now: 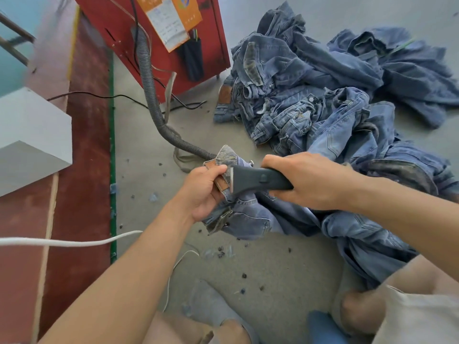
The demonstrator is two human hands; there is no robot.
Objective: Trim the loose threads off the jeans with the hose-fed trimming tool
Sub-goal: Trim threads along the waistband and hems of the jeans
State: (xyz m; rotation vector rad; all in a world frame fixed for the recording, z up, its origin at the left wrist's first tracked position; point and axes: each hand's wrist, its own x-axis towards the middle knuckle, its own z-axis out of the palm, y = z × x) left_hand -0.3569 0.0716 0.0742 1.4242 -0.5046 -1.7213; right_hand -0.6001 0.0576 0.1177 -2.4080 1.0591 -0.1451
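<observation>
My right hand grips the dark grey trimming tool by its handle, with the flat head pointing left. The head lies against the waistband of a pair of blue jeans, near a brown leather patch. My left hand pinches that waistband beside the patch and holds it up off the floor. The rest of the jeans drapes down to the right under my right forearm. A grey ribbed hose runs from the red machine down across the floor and disappears behind the held waistband.
A big pile of blue jeans covers the floor at the right and back. A white cable crosses the left side under my left arm. A grey box sits at the left. Thread scraps dot the floor. My knees are at the bottom.
</observation>
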